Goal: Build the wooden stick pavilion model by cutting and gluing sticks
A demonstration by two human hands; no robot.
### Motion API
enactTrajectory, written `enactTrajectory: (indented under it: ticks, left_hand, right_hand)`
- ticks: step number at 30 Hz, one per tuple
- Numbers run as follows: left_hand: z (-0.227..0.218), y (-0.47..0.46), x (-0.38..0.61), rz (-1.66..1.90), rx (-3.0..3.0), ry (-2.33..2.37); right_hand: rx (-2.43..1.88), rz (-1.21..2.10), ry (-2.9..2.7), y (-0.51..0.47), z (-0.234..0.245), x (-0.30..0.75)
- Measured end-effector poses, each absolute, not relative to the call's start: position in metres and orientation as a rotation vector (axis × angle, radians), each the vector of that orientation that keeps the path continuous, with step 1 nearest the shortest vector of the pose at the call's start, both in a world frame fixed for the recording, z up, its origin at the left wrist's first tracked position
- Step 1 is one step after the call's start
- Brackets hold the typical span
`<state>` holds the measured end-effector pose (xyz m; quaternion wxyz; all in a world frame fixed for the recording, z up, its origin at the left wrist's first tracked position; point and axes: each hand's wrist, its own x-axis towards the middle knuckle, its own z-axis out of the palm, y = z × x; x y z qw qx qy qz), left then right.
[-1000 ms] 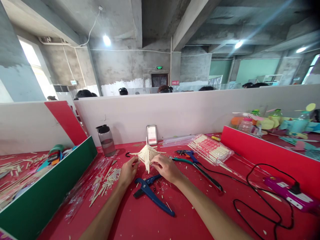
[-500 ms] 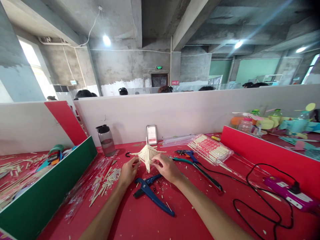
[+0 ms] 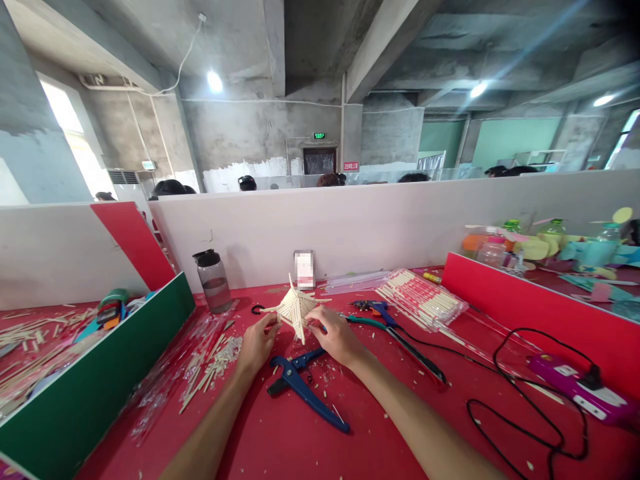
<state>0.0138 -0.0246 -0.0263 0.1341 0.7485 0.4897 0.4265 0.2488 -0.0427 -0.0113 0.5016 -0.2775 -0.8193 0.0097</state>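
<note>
A small roof-shaped model made of pale wooden sticks (image 3: 295,309) is held over the red table (image 3: 280,440), slightly tilted. My left hand (image 3: 256,345) pinches its left edge and my right hand (image 3: 336,337) grips its right side, fingers closed on it. Blue-handled cutters (image 3: 300,389) lie on the table just below my hands.
A dark water bottle (image 3: 213,281) stands at the back left by a white partition. Stick offcuts (image 3: 210,363) litter the left. A blue glue gun (image 3: 374,307), packs of chopsticks (image 3: 421,299), a black cable (image 3: 520,393) and a purple power strip (image 3: 580,390) lie to the right.
Both hands have lifted and tilted the stick model a little to the left; the fingers have shifted their hold on it.
</note>
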Motion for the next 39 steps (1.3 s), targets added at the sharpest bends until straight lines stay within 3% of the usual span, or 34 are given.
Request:
enactTrajectory:
  ticks: [16, 39]
  left_hand:
    - [-0.041, -0.011, 0.01, 1.155, 2.006, 1.321]
    - [-0.039, -0.012, 0.011, 1.178, 2.057, 1.279]
  right_hand:
    - [-0.699, 0.139, -1.982, -0.045, -0.011, 0.247]
    - [-0.83, 0.054, -1.98, -0.049, -0.007, 0.255]
